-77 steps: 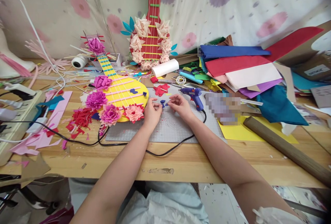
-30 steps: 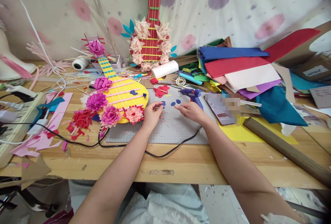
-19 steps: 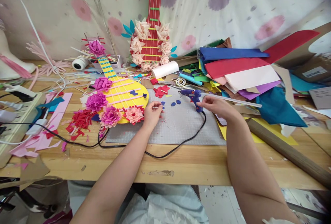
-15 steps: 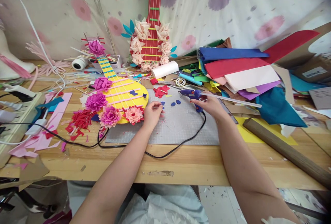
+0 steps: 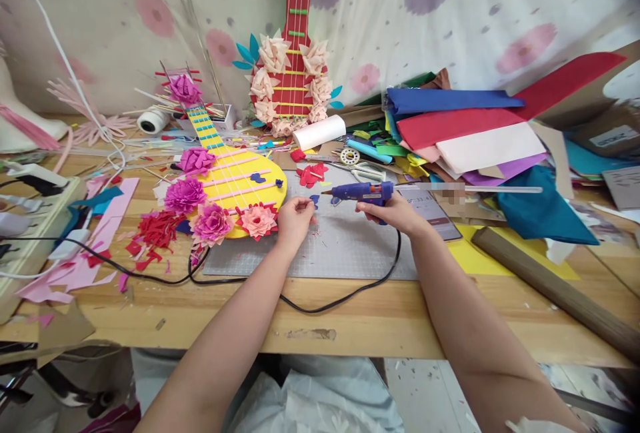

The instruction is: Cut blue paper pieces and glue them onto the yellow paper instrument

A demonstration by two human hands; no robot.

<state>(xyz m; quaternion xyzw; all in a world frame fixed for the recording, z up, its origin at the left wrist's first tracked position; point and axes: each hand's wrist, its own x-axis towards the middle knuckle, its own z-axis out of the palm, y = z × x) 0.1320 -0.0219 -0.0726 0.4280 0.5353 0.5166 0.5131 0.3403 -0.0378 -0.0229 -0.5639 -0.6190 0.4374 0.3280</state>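
Observation:
My right hand [image 5: 395, 212] is closed around the grip of a blue hot glue gun [image 5: 361, 191], lifted over the grey cutting mat [image 5: 345, 250] with its nozzle pointing left. A clear glue stick [image 5: 480, 188] juts out behind the gun. My left hand [image 5: 295, 218] pinches a small blue paper piece [image 5: 314, 200] on the mat, a short way left of the nozzle. Just left of that hand lies a yellow paper guitar [image 5: 235, 180] decorated with pink and purple paper flowers.
A red paper guitar [image 5: 293, 53] leans on the floral cloth behind. Stacked coloured paper sheets [image 5: 465, 130] fill the right. The gun's black cord [image 5: 325, 296] loops across the wooden table. Red paper scraps [image 5: 155, 233], a power strip [image 5: 35, 220] and a brown roll [image 5: 555, 290] lie around.
My right hand left the blue pieces, reached right, gripped the glue gun and lifted it, swinging its nozzle left toward my left hand. My left hand stayed put.

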